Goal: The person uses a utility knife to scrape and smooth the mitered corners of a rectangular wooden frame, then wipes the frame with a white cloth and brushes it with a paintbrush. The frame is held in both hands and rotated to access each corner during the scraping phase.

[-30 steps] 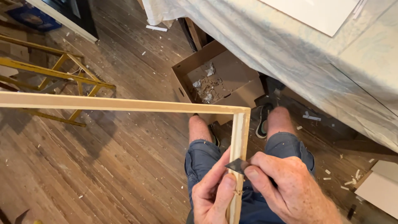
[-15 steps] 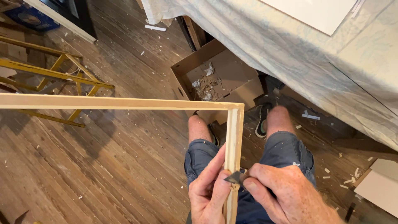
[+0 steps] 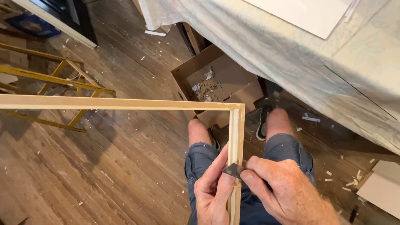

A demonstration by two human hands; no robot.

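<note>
Worn dark floorboards (image 3: 104, 175) filled most of the view, littered with pale wood chips. Across the upper right ran a table draped in a pale, crinkled cloth (image 3: 291, 54), with a white board (image 3: 316, 16) lying on top. Under its edge sat an open cardboard box (image 3: 216, 83) holding scraps and shavings. At the left stood a yellow metal frame (image 3: 62, 79), folded low against the floor.

Over all this hung a light wooden frame (image 3: 125, 103), one long rail running in from the left edge to a corner, then a second rail dropping straight down between the person's knees. The person sat in blue denim shorts (image 3: 200, 158), with a dark shoe (image 3: 261, 123) showing beyond the right knee.

Low on the upright rail, the left hand (image 3: 212, 191) was closed around the wood, thumb lying up along its left face. The right hand (image 3: 283, 191) pinched a small dark blade (image 3: 233, 170) between thumb and forefinger, its tip pressed against the rail's right edge just above the left hand's fingers. Both hands sat close together, touching the same stretch of rail.
</note>
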